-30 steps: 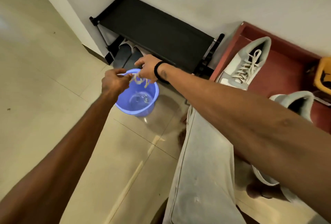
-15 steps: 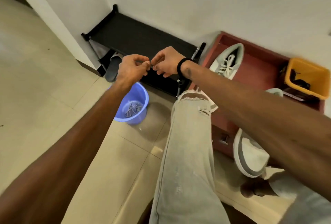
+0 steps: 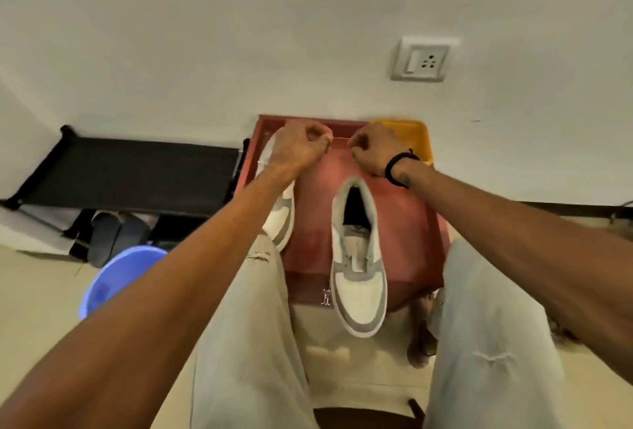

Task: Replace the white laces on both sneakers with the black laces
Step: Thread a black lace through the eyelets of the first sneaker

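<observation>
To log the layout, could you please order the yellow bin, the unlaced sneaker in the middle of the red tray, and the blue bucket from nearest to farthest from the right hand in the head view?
From the right hand:
1. Yellow bin, just behind it.
2. Unlaced sneaker, on the tray, towards the person.
3. Blue bucket, far left on the floor.

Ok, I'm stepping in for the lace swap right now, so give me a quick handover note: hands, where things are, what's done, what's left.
Left hand: fingers curled, raised over the far end of the red tray; whether it pinches anything is too small to tell.
Right hand: the same, curled, beside the left.
The near grey-and-white sneaker lies in the tray, toe over the near edge, with no lace visible in it.
The second grey-and-white sneaker lies at the tray's left side, mostly hidden by the left forearm.
The blue plastic bucket stands on the floor to the left.
Left: no black laces are visible; both sneakers need them threaded.
</observation>
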A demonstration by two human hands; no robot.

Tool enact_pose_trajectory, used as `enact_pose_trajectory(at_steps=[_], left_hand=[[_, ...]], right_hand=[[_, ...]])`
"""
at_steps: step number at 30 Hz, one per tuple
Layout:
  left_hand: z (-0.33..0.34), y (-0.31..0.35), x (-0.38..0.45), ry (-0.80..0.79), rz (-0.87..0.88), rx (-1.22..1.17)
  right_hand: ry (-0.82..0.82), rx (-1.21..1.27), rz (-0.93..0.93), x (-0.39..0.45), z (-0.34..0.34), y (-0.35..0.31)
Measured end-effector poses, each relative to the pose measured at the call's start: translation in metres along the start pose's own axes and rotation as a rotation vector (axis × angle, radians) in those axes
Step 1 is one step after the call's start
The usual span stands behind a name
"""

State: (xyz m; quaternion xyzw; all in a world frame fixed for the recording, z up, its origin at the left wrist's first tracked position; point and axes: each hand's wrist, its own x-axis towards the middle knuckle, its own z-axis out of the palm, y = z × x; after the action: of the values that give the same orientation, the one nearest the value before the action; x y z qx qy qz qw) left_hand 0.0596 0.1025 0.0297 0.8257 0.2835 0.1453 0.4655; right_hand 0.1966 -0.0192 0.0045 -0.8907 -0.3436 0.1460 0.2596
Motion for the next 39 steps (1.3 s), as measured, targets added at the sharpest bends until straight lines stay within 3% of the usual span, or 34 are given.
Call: enact_pose_trajectory(at_steps=[5, 13, 17, 21, 27, 29, 33, 39], left_hand=[[0.074, 0.006, 0.033, -0.129, 0.018, -0.014], [0.11, -0.021, 0.066, -0.07, 0.0, -0.04], [0.119, -0.018, 0.074, -0.075, 0.013, 0.044], [0.111, -0.023, 0.078, -0.338, -0.031, 0.424], [0.075, -0.019, 0.056, -0.746, -0.171, 0.624], [0.071, -0.023, 0.048, -0.803, -0.176, 0.716], [0.076, -0.037, 0.045, -0.671, -0.164, 0.628], [0.075, -0.061, 0.072, -0.317, -0.132, 0.744]], right_hand=[[0.178, -0.011, 0.165, 0.027, -0.025, 0.077], [-0.153, -0.438, 0.06, 0.09, -0.02, 0.132], [-0.144, -0.532, 0.014, 0.109, -0.005, 0.141], [-0.089, -0.561, 0.022, 0.116, 0.002, 0.148], [-0.072, -0.574, 0.044, 0.119, 0.003, 0.148], [-0.082, -0.584, 0.052, 0.119, 0.001, 0.144], [-0.034, -0.536, 0.091, 0.112, -0.009, 0.138], [0.352, -0.083, 0.119, 0.065, -0.046, 0.126]])
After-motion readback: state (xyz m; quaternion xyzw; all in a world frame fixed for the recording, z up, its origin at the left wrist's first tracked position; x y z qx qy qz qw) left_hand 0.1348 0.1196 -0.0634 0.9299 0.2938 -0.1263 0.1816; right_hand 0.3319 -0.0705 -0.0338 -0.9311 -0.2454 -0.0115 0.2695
